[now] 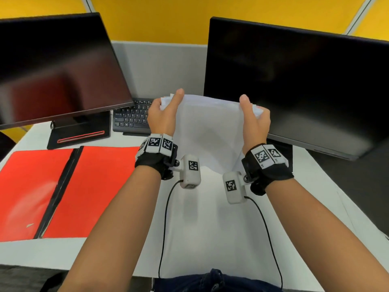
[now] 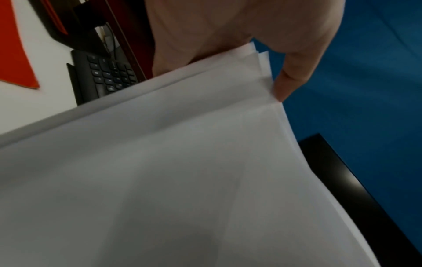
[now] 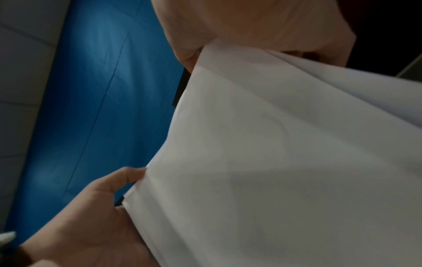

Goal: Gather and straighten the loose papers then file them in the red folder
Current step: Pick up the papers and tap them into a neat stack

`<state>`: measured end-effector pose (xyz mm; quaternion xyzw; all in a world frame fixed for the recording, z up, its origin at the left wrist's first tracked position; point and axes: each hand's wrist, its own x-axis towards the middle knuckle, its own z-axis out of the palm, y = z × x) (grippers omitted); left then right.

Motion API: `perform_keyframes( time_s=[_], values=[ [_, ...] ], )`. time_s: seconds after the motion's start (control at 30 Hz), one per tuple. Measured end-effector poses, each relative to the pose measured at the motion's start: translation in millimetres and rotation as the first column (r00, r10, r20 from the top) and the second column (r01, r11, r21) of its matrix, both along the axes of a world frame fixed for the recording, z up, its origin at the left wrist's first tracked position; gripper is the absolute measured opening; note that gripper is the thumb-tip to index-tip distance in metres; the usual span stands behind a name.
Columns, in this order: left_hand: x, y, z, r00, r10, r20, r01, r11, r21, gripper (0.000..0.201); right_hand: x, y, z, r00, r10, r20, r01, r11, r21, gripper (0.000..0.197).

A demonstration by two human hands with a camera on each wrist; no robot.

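A stack of white papers (image 1: 209, 131) hangs upright above the desk's middle, held by both top corners. My left hand (image 1: 163, 114) grips the left edge, thumb in front. On the opposite edge my right hand (image 1: 255, 121) holds the stack the same way. The sheets' edges are slightly uneven in the left wrist view, where the papers (image 2: 182, 162) fill the frame under my left hand (image 2: 251, 36). The right wrist view shows the papers (image 3: 285, 162), my right hand (image 3: 251, 23) and the left hand (image 3: 98, 216). The red folder (image 1: 63, 192) lies open flat on the desk at left.
A tilted dark monitor (image 1: 54, 70) on a stand stands behind the folder. A second large monitor (image 1: 299, 85) is at the right, close behind my right hand. A black keyboard (image 1: 131, 118) lies between them. The white desk (image 1: 210, 228) reaches to the near edge.
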<state>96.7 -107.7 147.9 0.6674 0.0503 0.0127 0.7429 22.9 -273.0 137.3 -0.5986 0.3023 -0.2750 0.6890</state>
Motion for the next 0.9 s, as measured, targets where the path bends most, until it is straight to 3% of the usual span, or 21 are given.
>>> perform_keyframes(
  time_s=[0.1, 0.23, 0.3, 0.37, 0.53, 0.63, 0.8, 0.9],
  values=[
    [7.2, 6.1, -0.5, 0.999, -0.046, -0.022, 0.046, 0.999, 0.018, 0.02, -2.2, -2.8, -0.1, 0.999, -0.037, -0.014, 0.038, 0.999, 0.028, 0.037],
    [9.6, 14.7, -6.5, 0.992, -0.118, -0.039, 0.117, 0.993, -0.029, 0.011, -5.9, -2.3, -2.2, 0.995, -0.094, 0.023, 0.095, 0.993, -0.066, 0.031],
    [5.6, 15.4, -6.6, 0.988, -0.153, -0.02, 0.151, 0.985, -0.078, 0.011, -7.4, 0.0, -4.0, 0.989, -0.135, 0.066, 0.143, 0.981, -0.134, 0.031],
    [1.5, 14.6, -6.5, 0.989, -0.148, -0.014, 0.146, 0.984, -0.106, 0.025, -8.8, 2.2, -6.9, 0.978, -0.186, 0.092, 0.197, 0.971, -0.138, 0.03],
    [3.2, 2.0, -4.2, 0.998, -0.003, -0.055, 0.002, 1.0, -0.02, 0.035, -6.7, 11.1, -2.3, 0.973, -0.22, 0.073, 0.223, 0.975, -0.027, 0.053],
    [7.6, -0.3, -3.6, 0.998, 0.034, -0.046, -0.033, 0.999, 0.019, 0.036, -2.3, 15.7, 3.2, 0.98, -0.194, 0.046, 0.197, 0.975, -0.098, 0.061],
    [12.0, 7.0, -11.2, 0.999, 0.027, -0.04, -0.028, 1.0, -0.01, 0.028, 2.2, 10.9, -2.9, 0.981, -0.195, 0.022, 0.195, 0.955, -0.223, 0.041],
    [6.6, 6.2, -10.9, 1.0, 0.007, -0.012, -0.008, 0.998, -0.068, 0.037, -1.4, 5.3, -6.8, 0.977, -0.204, 0.057, 0.212, 0.948, -0.236, 0.033]
  ],
)
